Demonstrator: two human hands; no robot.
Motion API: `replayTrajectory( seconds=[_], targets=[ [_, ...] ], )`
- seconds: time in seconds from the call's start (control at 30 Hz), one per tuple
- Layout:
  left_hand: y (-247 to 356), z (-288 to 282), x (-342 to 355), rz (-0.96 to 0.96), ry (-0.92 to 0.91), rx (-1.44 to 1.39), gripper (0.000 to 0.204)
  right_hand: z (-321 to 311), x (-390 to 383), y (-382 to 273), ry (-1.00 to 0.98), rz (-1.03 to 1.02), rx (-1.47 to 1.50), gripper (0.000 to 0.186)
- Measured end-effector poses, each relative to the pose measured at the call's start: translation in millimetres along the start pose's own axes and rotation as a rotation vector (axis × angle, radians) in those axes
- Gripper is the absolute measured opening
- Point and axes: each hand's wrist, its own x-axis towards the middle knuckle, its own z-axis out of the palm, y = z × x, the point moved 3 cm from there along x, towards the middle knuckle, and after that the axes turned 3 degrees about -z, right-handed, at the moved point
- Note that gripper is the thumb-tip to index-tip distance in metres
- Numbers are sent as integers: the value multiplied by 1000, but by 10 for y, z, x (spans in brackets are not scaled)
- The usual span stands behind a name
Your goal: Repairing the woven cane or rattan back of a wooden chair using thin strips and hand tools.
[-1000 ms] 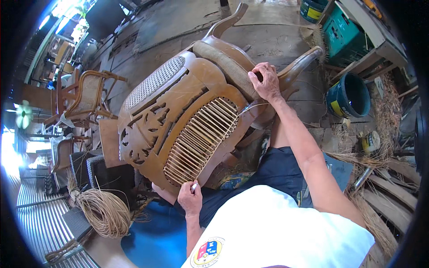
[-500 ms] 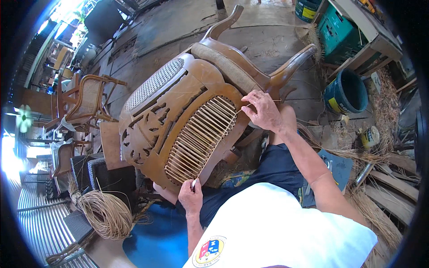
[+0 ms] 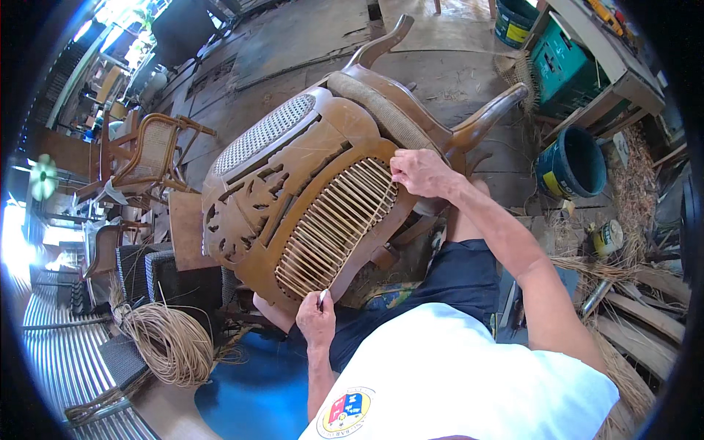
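A carved wooden chair lies tipped over before me, its backrest turned up. Pale cane strands run in parallel rows across the oval opening nearest me, and one strand follows that opening's near edge. At the opening's upper right end, my right hand is closed, thumb and fingers pinched on the cane strand. By the lower end my left hand is closed around a small dark object with a pale tip; most of it is hidden. Finished woven cane fills the chair's far oval.
A coil of cane lies at lower left, beside dark woven pieces. Another cane-backed chair stands at left. At right are a dark bucket, a green crate, a wooden bench and loose cane fibres.
My right hand has turned and its fingers have drawn together at the panel's upper right edge. My left hand stays near the lower end. The whole view has shifted slightly.
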Motion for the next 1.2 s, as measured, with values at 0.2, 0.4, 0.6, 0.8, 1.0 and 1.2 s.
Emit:
replayTrajectory(
  seconds=[0.2, 0.4, 0.6, 0.8, 1.0, 1.2],
  targets=[
    [48, -54, -4, -57, -18, -80, 22, -142, 327, -92, -373, 132, -73, 16],
    [65, -78, 3, -30, -29, -51, 19, -150, 144, -90, -115, -71, -12, 15],
    [73, -71, 5, -11, -14, -44, 15, -3, -30, -214, 0, -213, -40, 16],
    [36, -38, -19, -48, 9, -38, 13, 182, 3, -331, 86, -43, -206, 11],
    [41, -47, -27, -65, 42, -45, 11, 183, 68, -465, 23, -138, -520, 9],
    [10, -23, -31, -64, 59, -58, 10, 114, 357, -436, -381, 129, -339, 13]
  ],
)
